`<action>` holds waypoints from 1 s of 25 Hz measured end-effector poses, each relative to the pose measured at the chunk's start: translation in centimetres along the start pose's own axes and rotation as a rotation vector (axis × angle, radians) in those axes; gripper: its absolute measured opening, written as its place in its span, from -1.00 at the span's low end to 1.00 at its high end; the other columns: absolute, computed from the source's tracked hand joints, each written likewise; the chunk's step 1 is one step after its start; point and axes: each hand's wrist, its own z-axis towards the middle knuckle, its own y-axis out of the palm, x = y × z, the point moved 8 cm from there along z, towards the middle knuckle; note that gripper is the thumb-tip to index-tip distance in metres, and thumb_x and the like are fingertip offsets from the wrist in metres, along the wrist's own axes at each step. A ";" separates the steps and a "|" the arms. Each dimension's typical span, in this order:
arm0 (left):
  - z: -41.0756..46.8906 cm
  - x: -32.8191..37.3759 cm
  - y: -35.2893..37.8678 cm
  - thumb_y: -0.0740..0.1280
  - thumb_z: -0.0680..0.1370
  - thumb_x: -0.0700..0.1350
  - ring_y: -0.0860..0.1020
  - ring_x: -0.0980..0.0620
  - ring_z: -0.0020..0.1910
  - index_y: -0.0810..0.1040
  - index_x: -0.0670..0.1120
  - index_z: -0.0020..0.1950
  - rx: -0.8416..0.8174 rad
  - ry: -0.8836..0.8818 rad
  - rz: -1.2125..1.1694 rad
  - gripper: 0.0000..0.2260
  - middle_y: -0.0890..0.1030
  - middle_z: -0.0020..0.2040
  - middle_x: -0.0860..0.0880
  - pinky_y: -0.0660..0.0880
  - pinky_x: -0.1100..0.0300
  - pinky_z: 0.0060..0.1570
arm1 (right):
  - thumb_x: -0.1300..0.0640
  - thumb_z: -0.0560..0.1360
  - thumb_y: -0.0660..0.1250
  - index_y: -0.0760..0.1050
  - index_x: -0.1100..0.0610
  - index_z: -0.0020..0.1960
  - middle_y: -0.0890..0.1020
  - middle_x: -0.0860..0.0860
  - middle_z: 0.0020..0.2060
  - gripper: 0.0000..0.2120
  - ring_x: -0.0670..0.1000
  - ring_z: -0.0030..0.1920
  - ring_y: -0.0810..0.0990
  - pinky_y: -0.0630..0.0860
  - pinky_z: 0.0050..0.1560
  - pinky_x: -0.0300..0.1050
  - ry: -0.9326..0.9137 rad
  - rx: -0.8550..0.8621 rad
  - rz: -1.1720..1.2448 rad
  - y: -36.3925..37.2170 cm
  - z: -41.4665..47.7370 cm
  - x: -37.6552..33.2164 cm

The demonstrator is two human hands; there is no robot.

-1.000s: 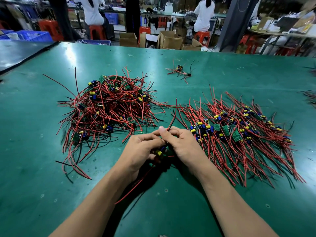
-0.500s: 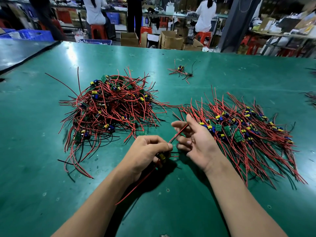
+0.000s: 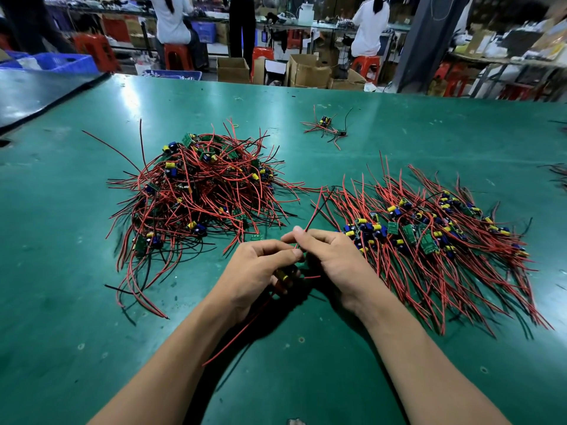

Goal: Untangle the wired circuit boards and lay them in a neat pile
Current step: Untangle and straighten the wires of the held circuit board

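Note:
A tangled heap of wired circuit boards [image 3: 199, 191] with red and black leads lies left of centre on the green table [image 3: 61, 302]. To the right spreads a flatter, combed-out pile of boards [image 3: 429, 237]. Between the two, near me, my left hand [image 3: 257, 268] grips one small board [image 3: 283, 275] with a yellow capacitor; a red lead trails from it toward me. My right hand [image 3: 331, 259] pinches that board's upper red and black leads, which stick up and away. Both hands touch each other above the table.
A small separate clump of wired boards [image 3: 326, 127] lies farther back at centre. More wires show at the right edge [image 3: 560, 173]. Beyond the table's far edge stand cardboard boxes [image 3: 306, 72], red stools and seated people. A blue crate [image 3: 58, 61] sits at back left.
Half a second ago my right hand was open, away from the left; now it has come back and pinches the leads of the board my left hand holds.

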 end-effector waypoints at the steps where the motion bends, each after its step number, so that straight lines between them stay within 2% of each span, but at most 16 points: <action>1: 0.0 0.0 0.1 0.42 0.49 -0.23 0.52 -0.02 -0.43 0.69 -0.11 -0.27 -0.012 -0.004 0.002 -0.85 0.58 -0.40 -0.09 0.46 0.23 -0.49 | -0.06 0.58 0.37 0.71 0.11 -0.04 0.58 0.05 -0.43 -0.74 -0.03 -0.49 0.54 0.47 -0.46 -0.23 -0.007 0.054 -0.008 -0.5 0.2 0.0; 2: -0.1 0.0 0.3 0.42 0.48 -0.23 0.50 -0.02 -0.44 0.69 -0.11 -0.27 -0.029 -0.007 0.007 -0.86 0.58 -0.41 -0.10 0.44 0.24 -0.48 | -0.08 0.59 0.35 0.72 0.08 -0.08 0.42 -0.02 -0.50 -0.72 -0.10 -0.56 0.37 0.33 -0.55 -0.29 -0.023 0.118 -0.016 -1.2 0.4 -0.2; 3: -0.1 -0.1 0.5 0.43 0.48 -0.23 0.48 -0.02 -0.45 0.68 -0.11 -0.28 -0.048 -0.010 0.014 -0.86 0.58 -0.41 -0.12 0.43 0.25 -0.48 | -0.07 0.60 0.34 0.72 0.07 -0.12 0.30 -0.06 -0.49 -0.71 -0.13 -0.58 0.23 0.20 -0.59 -0.30 -0.044 0.181 0.001 -2.0 0.7 -0.4; 4: -0.2 -0.2 0.7 0.43 0.48 -0.23 0.48 -0.02 -0.46 0.67 -0.12 -0.27 -0.067 -0.010 0.021 -0.87 0.58 -0.40 -0.12 0.42 0.25 -0.47 | -0.05 0.61 0.33 0.72 0.08 -0.17 0.27 -0.07 -0.46 -0.69 -0.15 -0.57 0.16 0.12 -0.61 -0.31 -0.057 0.238 0.050 -2.7 0.8 -0.6; 7: -0.4 -0.4 1.0 0.44 0.48 -0.21 0.46 -0.03 -0.46 0.66 -0.15 -0.24 -0.094 -0.022 0.029 -0.90 0.59 -0.38 -0.13 0.40 0.24 -0.44 | -0.05 0.59 0.34 0.68 0.13 -0.24 0.36 -0.09 -0.43 -0.65 -0.17 -0.57 0.15 0.07 -0.63 -0.32 -0.024 0.341 0.232 -4.5 0.8 -0.8; 10: -0.4 -0.5 1.1 0.45 0.47 -0.19 0.46 -0.03 -0.45 0.66 -0.16 -0.22 -0.112 -0.037 0.028 -0.92 0.59 -0.37 -0.14 0.39 0.23 -0.43 | -0.08 0.58 0.34 0.60 0.12 -0.36 0.33 -0.09 -0.48 -0.59 -0.17 -0.61 0.14 0.07 -0.64 -0.32 0.023 0.347 0.371 -4.5 0.7 -0.9; 13: -0.5 -0.6 1.2 0.45 0.48 -0.18 0.46 -0.02 -0.46 0.67 -0.16 -0.21 -0.134 -0.048 0.047 -0.91 0.59 -0.36 -0.14 0.39 0.23 -0.43 | 0.02 0.61 0.30 0.45 0.12 -0.36 0.36 -0.05 -0.47 -0.62 -0.14 -0.64 0.15 0.04 -0.62 -0.31 0.078 0.281 0.551 -3.9 0.7 -0.7; 16: -0.6 -0.6 1.1 0.44 0.49 -0.19 0.47 0.00 -0.48 0.67 -0.17 -0.20 -0.129 -0.048 0.047 -0.91 0.59 -0.37 -0.13 0.41 0.25 -0.44 | 0.01 0.61 0.27 0.48 0.11 -0.35 0.39 -0.04 -0.44 -0.61 -0.14 -0.63 0.17 0.08 -0.64 -0.33 0.112 0.163 0.700 -2.9 0.7 -0.7; 18: -0.3 -0.6 0.8 0.43 0.49 -0.20 0.46 -0.01 -0.49 0.67 -0.16 -0.22 -0.092 -0.043 0.022 -0.90 0.59 -0.38 -0.14 0.41 0.23 -0.44 | -0.12 0.55 0.33 0.58 0.12 -0.29 0.39 -0.06 -0.42 -0.63 -0.17 -0.61 0.18 0.10 -0.65 -0.35 0.089 0.160 0.580 -2.6 0.7 -0.7; 20: -0.1 -0.6 0.4 0.42 0.50 -0.21 0.46 -0.01 -0.50 0.68 -0.14 -0.23 -0.045 -0.029 0.005 -0.88 0.59 -0.38 -0.16 0.42 0.24 -0.46 | -0.24 0.40 0.40 0.68 0.12 -0.16 0.43 -0.11 -0.40 -0.59 -0.18 -0.56 0.23 0.14 -0.62 -0.34 0.047 0.160 0.256 -2.4 0.5 -0.5; 21: 0.0 -0.6 0.3 0.42 0.50 -0.21 0.47 0.00 -0.50 0.68 -0.14 -0.23 -0.031 -0.019 0.005 -0.88 0.59 -0.37 -0.17 0.43 0.25 -0.47 | -0.27 0.39 0.41 0.71 0.10 -0.09 0.50 -0.14 -0.38 -0.57 -0.16 -0.53 0.33 0.23 -0.59 -0.33 0.042 0.134 0.092 -1.9 0.4 -0.3; 23: 0.0 -0.5 0.3 0.41 0.51 -0.21 0.50 -0.03 -0.47 0.69 -0.16 -0.20 -0.026 0.002 0.016 -0.89 0.62 -0.32 -0.18 0.44 0.23 -0.45 | -0.24 0.49 0.40 0.71 0.05 -0.02 0.70 -0.05 -0.25 -0.64 -0.06 -0.37 0.62 0.50 -0.43 -0.25 0.063 0.051 -0.061 -0.5 0.2 0.6; 24: 0.0 -0.5 0.3 0.41 0.51 -0.21 0.50 -0.04 -0.46 0.69 -0.17 -0.18 -0.027 0.008 0.021 -0.90 0.63 -0.31 -0.19 0.45 0.22 -0.44 | -0.20 0.54 0.37 0.71 0.04 -0.01 0.73 0.03 -0.21 -0.67 -0.01 -0.31 0.68 0.56 -0.37 -0.21 0.070 0.032 -0.067 0.0 0.1 0.8; 25: -0.1 -0.5 0.3 0.41 0.52 -0.21 0.50 -0.03 -0.46 0.69 -0.18 -0.17 -0.027 0.010 0.022 -0.90 0.63 -0.31 -0.19 0.45 0.23 -0.45 | -0.19 0.58 0.33 0.71 0.03 -0.02 0.72 0.02 -0.25 -0.67 -0.04 -0.33 0.67 0.55 -0.37 -0.24 0.075 0.044 -0.081 0.0 0.1 0.7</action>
